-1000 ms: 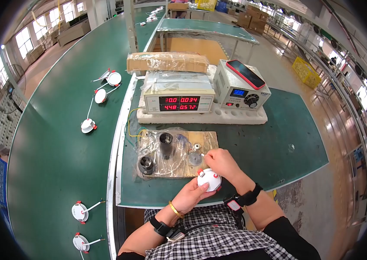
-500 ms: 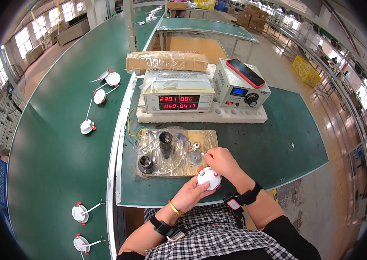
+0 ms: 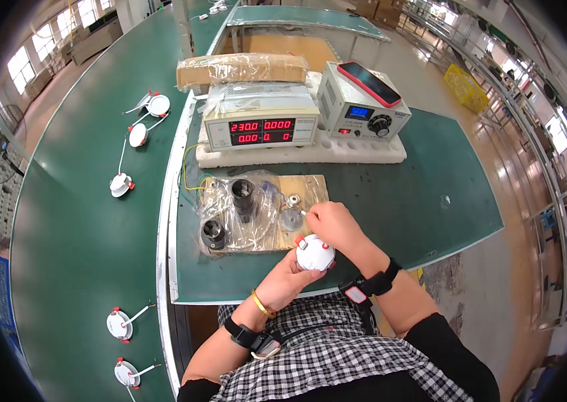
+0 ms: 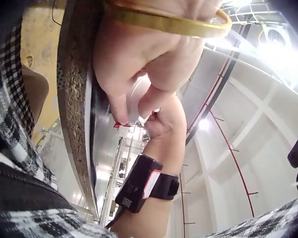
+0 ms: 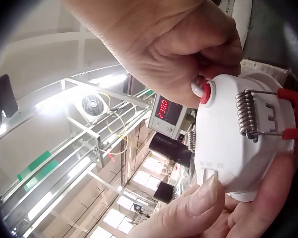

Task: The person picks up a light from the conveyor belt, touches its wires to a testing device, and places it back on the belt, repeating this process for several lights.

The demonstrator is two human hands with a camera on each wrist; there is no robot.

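Observation:
A round white downlight (image 3: pixel 315 253) with red spring clips sits in my left hand (image 3: pixel 289 273), just above the bench's front edge. My fingers curl under its rim. My right hand (image 3: pixel 329 224) is on top of the lamp, pinching a small red-and-white plug (image 5: pixel 201 90) at its back. The right wrist view shows the lamp body (image 5: pixel 238 148) and a steel spring clip (image 5: pixel 258 119) up close, with left fingertips (image 5: pixel 204 197) on its lower edge. In the left wrist view my left hand (image 4: pixel 134 74) largely hides the lamp (image 4: pixel 139 96).
A wooden board (image 3: pixel 310 191) under plastic film carries two black sockets (image 3: pixel 242 194) and a metal socket (image 3: pixel 292 201). Behind it are a meter (image 3: pixel 260 130) reading 230.0 and a power supply (image 3: pixel 362 107) with a red phone (image 3: pixel 372 75) on top. Several downlights (image 3: pixel 120 184) lie on the left conveyor.
The meter's top reading went from 30.0 to 230.0, and its other figures dropped toward zero. Both hands stay on the lamp. The head view has tilted down.

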